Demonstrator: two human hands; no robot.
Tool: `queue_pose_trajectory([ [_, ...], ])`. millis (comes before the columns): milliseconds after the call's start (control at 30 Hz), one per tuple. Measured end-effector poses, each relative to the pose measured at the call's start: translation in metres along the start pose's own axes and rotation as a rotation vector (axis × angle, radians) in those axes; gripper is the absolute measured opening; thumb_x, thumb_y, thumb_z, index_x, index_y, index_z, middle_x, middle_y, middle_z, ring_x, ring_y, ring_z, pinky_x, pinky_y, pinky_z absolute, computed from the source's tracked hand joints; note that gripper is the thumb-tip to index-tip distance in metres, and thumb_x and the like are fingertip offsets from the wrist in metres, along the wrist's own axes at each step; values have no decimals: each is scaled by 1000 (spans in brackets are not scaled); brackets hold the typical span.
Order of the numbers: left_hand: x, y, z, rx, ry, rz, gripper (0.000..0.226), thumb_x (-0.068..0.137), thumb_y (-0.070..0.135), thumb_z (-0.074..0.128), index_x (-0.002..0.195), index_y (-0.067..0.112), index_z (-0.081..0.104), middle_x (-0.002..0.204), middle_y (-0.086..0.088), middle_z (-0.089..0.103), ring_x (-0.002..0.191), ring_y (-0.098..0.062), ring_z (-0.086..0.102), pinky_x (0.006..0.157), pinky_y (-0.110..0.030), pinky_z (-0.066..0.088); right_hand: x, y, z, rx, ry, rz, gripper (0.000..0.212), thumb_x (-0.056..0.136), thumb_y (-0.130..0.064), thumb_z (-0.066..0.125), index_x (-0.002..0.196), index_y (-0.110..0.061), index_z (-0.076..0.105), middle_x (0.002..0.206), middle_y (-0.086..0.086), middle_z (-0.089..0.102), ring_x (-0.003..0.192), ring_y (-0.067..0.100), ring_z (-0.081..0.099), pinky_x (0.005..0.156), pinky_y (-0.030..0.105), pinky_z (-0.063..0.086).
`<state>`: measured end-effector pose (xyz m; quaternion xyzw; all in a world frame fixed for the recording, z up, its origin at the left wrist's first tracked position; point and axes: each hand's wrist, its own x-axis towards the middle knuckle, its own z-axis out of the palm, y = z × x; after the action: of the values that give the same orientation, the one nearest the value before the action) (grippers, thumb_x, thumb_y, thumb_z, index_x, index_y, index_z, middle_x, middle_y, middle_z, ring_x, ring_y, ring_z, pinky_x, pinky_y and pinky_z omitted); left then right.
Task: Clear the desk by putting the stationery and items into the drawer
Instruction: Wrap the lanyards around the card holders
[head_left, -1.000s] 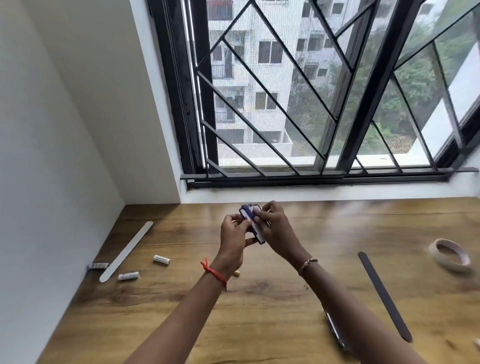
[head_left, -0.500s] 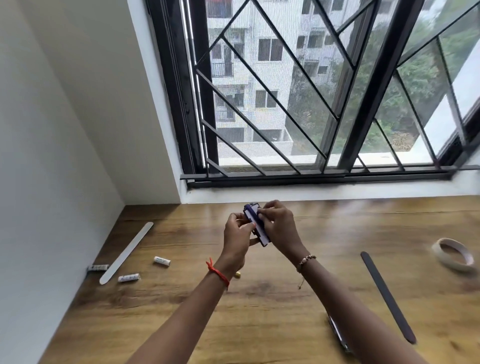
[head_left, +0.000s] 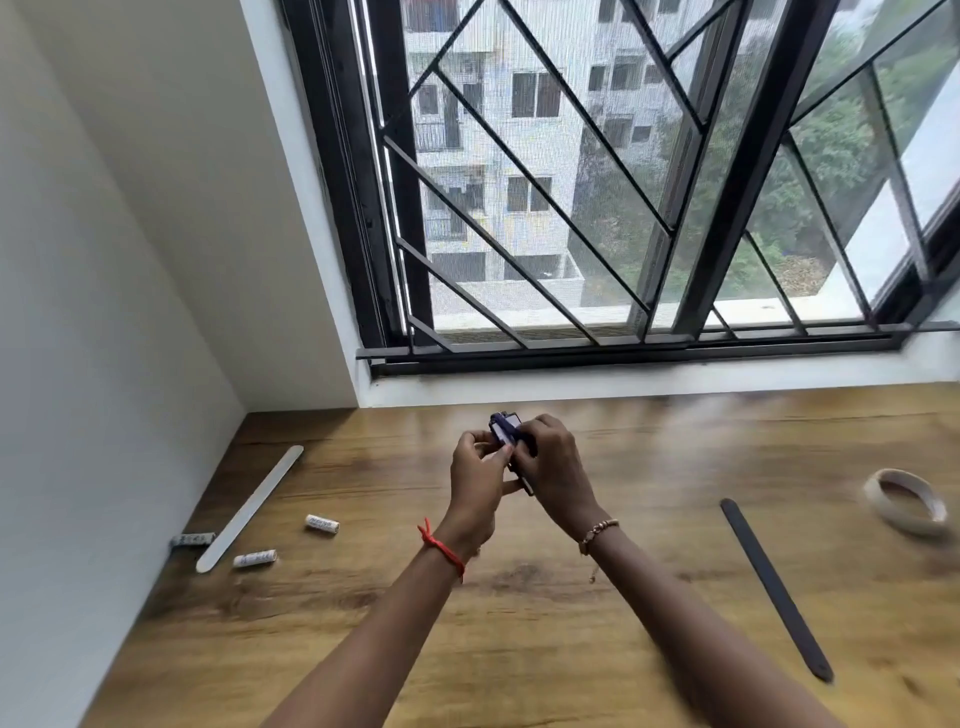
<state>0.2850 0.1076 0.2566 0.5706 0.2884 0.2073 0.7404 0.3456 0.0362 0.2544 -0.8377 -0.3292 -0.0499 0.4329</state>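
Both hands are raised over the table at frame centre, and together they hold a small dark-blue item with a white face. What the item is, cannot tell; it's blurred.

Left hand: fingers curled, pinching the item's left side, thumb on the lower edge. Right hand: fingers curled over the item's top and right side, gripping it. The item is off the table, tilted, with its top end toward 11 o'clock. There is a red thread on the left wrist and a bead bracelet on the right wrist.

On the table, from the hands:
- A white flat stick lies at 9 o'clock, near the wall, running 1 to 7 o'clock.
- Three small white cylinders sit at 8 o'clock. One is right of the stick and well apart from it. One is just beside the stick's near end. One is left of the stick, against the wall.
- A dark strip lies at 4 o'clock, flat, running 11 to 5 o'clock.
- A tape roll lies at 3 o'clock near the frame's right edge, well apart from the strip.

A window with a black grille stands at 12 o'clock behind the table.
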Motion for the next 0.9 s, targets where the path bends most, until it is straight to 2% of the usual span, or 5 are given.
queue_pose_trajectory([
  [200, 1, 4, -1, -6, -21, -24, 8, 92, 1, 49, 93, 9, 47, 97, -9, 56, 88, -20, 58, 64, -37, 58, 2, 2, -11, 292, 0, 181, 15, 83, 0, 56, 89, -4, 70, 81, 10, 68, 72, 19, 61, 65, 32, 49],
  [367, 1, 3, -2, 4, -26, -41, 8, 93, 1, 48, 92, 8, 47, 96, -12, 57, 85, -21, 60, 60, -35, 57, -3, -2, -17, 594, -36, 331, 22, 85, 6, 54, 90, -9, 69, 84, 9, 68, 63, 1, 63, 60, 16, 52],
  [600, -5, -1, 1, 3, -63, -48, 15, 93, -2, 45, 86, 11, 45, 88, -7, 58, 79, -17, 58, 62, -36, 55, -6, 12, -18, 354, 48, 339, 18, 77, -3, 69, 94, -7, 74, 98, 4, 55, 96, 17, 55, 85, 25, 47],
  [767, -10, -12, 2, 35, -84, -83, 14, 93, -2, 47, 86, 11, 45, 90, -9, 59, 82, -19, 59, 69, -41, 56, -20, 19, -28, 323, 111, 345, 21, 70, -6, 77, 90, -2, 74, 83, 4, 66, 79, 17, 64, 68, 23, 49],
  [900, -17, -22, 10, 38, -77, -107, 15, 92, -2, 47, 86, 10, 45, 89, -8, 58, 80, -17, 58, 62, -36, 54, -35, 20, -26, 177, 149, 286, 21, 76, -3, 70, 96, 3, 71, 89, 12, 71, 76, 15, 63, 62, 5, 44],
])
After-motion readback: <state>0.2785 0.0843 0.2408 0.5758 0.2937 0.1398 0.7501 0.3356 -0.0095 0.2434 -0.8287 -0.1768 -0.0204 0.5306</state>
